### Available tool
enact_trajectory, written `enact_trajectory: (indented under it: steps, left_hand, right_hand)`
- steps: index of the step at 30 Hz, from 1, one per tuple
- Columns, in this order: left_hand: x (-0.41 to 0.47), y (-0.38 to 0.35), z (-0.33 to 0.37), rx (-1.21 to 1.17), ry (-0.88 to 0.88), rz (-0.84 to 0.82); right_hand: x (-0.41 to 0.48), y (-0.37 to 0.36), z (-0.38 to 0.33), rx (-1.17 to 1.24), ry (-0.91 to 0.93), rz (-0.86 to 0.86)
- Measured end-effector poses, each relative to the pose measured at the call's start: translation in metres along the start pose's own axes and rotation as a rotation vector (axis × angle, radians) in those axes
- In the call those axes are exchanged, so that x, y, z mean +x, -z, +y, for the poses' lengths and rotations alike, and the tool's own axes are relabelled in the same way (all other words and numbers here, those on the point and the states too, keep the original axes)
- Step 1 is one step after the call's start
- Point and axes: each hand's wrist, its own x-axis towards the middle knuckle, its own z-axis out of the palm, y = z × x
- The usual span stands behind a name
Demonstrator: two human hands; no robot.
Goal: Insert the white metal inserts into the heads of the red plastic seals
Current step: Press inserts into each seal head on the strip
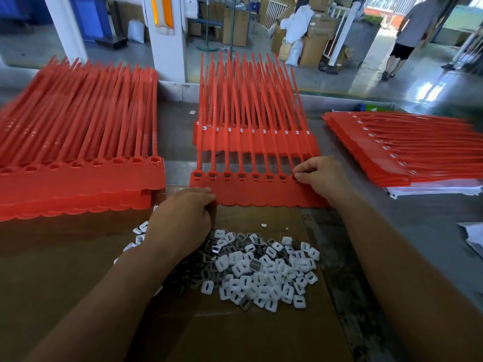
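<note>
Inserts (261, 267) lie heaped, white and loose, on cardboard (235, 335), just nearer than the strip of red seals (256, 194). The left hand (180, 218) sits over the heap, knuckles at the strip's near left corner, grip curled under. Whether it holds anything I cannot tell. The right hand (321, 176) has its grip pinched together on a head near the strip's right end — heads left of it show inserts seated. Beyond the strip lies another stack (251, 137) — more stacks (78, 152) flank it on the desk (418, 218).
</note>
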Motion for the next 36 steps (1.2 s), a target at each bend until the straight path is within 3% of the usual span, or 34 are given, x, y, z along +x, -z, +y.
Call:
enact_trajectory:
  steps: [7, 16, 23, 36]
  left_hand:
    - [0.000, -0.001, -0.001, -0.004, 0.010, 0.005]
    - [0.000, -0.003, -0.001, 0.007, 0.002, 0.009]
    - [0.000, -0.003, -0.002, 0.012, -0.006, 0.012]
    - [0.000, -0.003, -0.002, 0.016, -0.009, 0.010]
  right_hand:
    - [-0.020, 0.013, -0.007, 0.058, 0.152, 0.036]
    - [-0.065, 0.021, -0.029, 0.067, 0.338, -0.310]
    - [-0.083, 0.012, -0.045, -0.125, 0.393, -0.593]
    - [-0.087, 0.005, -0.051, -0.452, 0.449, -0.658]
